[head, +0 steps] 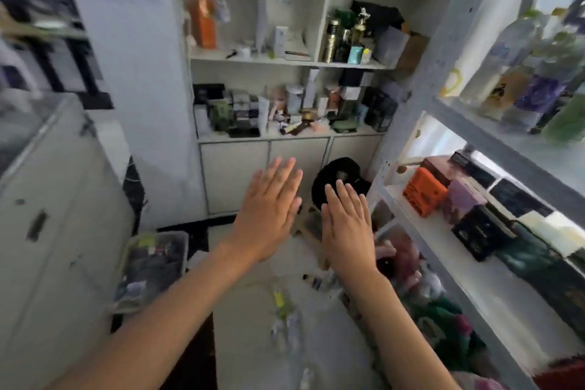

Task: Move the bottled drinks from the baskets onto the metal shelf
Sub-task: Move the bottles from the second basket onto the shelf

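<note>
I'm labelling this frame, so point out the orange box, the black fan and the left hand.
orange box (424, 190): head view, on its front face.
black fan (340, 175): head view, on its round housing.
left hand (269, 209): head view, on the back of the hand.

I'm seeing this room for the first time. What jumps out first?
Two open hands, the left hand and the right hand, stretch forward side by side at the centre, fingers straight and holding nothing. On the right, the metal shelf carries an orange box among dark boxes, with blurred bottles on the level above.
</note>
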